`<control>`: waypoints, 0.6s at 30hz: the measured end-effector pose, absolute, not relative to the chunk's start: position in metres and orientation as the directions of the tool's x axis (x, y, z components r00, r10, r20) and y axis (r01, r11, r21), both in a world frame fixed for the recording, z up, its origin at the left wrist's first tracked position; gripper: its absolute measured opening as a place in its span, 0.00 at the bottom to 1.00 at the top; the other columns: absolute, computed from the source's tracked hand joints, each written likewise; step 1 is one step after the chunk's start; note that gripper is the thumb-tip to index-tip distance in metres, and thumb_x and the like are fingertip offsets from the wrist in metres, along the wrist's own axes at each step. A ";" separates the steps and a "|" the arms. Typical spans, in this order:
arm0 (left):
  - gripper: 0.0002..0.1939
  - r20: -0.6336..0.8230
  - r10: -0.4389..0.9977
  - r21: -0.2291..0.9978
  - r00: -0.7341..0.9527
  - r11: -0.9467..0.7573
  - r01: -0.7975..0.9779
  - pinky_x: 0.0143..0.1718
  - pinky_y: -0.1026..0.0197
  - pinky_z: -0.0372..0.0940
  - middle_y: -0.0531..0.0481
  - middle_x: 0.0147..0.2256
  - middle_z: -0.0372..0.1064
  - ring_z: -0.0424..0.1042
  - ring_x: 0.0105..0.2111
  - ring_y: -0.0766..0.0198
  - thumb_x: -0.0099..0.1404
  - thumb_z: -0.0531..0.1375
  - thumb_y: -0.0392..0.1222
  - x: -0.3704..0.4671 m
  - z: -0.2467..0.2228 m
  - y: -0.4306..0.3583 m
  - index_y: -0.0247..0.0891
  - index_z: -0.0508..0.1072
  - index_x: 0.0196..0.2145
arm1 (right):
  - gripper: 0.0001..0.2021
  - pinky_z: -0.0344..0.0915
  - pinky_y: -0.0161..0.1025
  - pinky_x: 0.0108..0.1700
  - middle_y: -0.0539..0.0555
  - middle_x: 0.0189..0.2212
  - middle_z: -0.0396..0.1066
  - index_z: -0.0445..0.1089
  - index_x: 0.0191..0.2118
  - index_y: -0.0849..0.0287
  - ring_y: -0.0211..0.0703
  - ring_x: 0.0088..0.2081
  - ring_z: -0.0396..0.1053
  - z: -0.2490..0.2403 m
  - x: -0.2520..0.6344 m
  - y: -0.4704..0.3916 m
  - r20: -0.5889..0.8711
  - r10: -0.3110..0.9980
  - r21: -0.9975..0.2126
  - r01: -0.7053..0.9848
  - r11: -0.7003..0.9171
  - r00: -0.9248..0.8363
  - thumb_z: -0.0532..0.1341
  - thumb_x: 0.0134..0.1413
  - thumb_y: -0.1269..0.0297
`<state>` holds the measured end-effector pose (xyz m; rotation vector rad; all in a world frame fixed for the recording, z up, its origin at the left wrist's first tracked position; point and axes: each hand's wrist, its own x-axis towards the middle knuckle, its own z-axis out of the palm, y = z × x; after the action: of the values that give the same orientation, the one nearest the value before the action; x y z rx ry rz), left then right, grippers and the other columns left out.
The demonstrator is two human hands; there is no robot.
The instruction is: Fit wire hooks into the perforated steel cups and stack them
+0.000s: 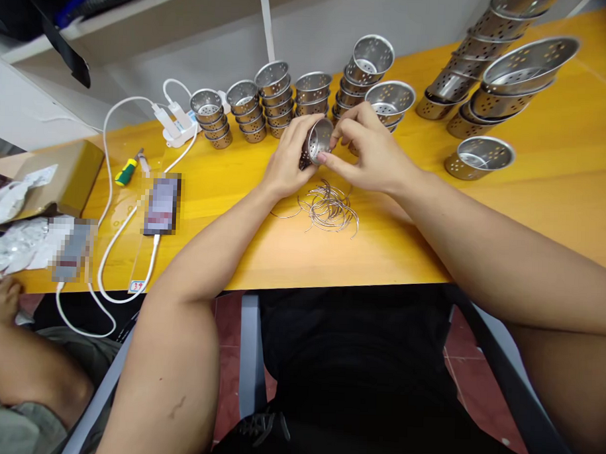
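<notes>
You hold the small perforated steel cup [318, 141] between both hands, just above the loose pile of wire rings [328, 208], which lies on the yellow table [557, 189] directly on your side of the cup. Your left hand [288, 161] wraps the cup from its left, fingers curled closed round the wall. Your right hand [370, 153] comes in from the cup's right, its fingertips [336, 132] pinched narrow at the rim; whether they grip a ring there is too small to tell.

The cup lies tipped on its side: its axis runs roughly level, with the open mouth turned toward you and a little to the right, toward your right fingers. So the rim sits right at your right fingertips, while the closed base sits in your left palm.

Beyond the cup, away from you, stand stacks of similar cups [272, 97]. Well left of the cup lie a screwdriver [127, 170] and a white power strip [177, 126].
</notes>
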<state>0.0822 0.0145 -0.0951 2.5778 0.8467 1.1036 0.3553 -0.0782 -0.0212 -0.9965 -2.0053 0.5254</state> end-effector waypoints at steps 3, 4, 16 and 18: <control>0.48 0.588 0.588 0.403 0.555 -0.808 0.429 0.96 0.23 0.58 0.39 0.87 0.66 0.67 0.89 0.31 0.85 0.59 0.82 0.083 -0.091 0.010 0.59 0.59 0.90 | 0.43 0.77 0.84 0.79 0.63 0.67 0.82 0.86 0.60 0.40 0.86 0.72 0.77 -0.025 0.356 -0.076 0.488 0.799 -0.650 0.465 0.601 -0.351 0.75 0.63 0.07; 0.48 0.585 0.587 0.400 0.560 -0.809 0.431 0.97 0.23 0.57 0.39 0.87 0.65 0.67 0.89 0.31 0.86 0.59 0.81 0.083 -0.091 0.009 0.59 0.59 0.90 | 0.42 0.78 0.85 0.78 0.63 0.66 0.82 0.86 0.59 0.41 0.85 0.71 0.78 -0.026 0.355 -0.075 0.498 0.796 -0.647 0.464 0.605 -0.342 0.76 0.63 0.08; 0.42 0.604 0.587 0.394 0.539 -0.808 0.438 0.95 0.21 0.60 0.40 0.86 0.67 0.69 0.88 0.30 0.89 0.63 0.72 0.082 -0.086 0.008 0.61 0.62 0.90 | 0.36 0.87 0.85 0.72 0.63 0.62 0.82 0.86 0.56 0.39 0.82 0.70 0.78 -0.045 0.345 -0.069 0.548 0.802 -0.700 0.395 0.595 -0.239 0.82 0.63 0.15; 0.42 0.604 0.586 0.393 0.541 -0.809 0.438 0.95 0.20 0.62 0.40 0.86 0.67 0.70 0.88 0.29 0.89 0.62 0.74 0.082 -0.084 0.007 0.61 0.63 0.90 | 0.36 0.88 0.84 0.71 0.64 0.61 0.82 0.87 0.55 0.41 0.83 0.70 0.79 -0.046 0.347 -0.066 0.552 0.799 -0.706 0.377 0.599 -0.238 0.83 0.61 0.16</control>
<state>0.0825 0.0072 -0.0844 2.5819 0.8682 1.1221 0.3466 -0.0659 -0.0456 -0.9508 -1.8432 0.5378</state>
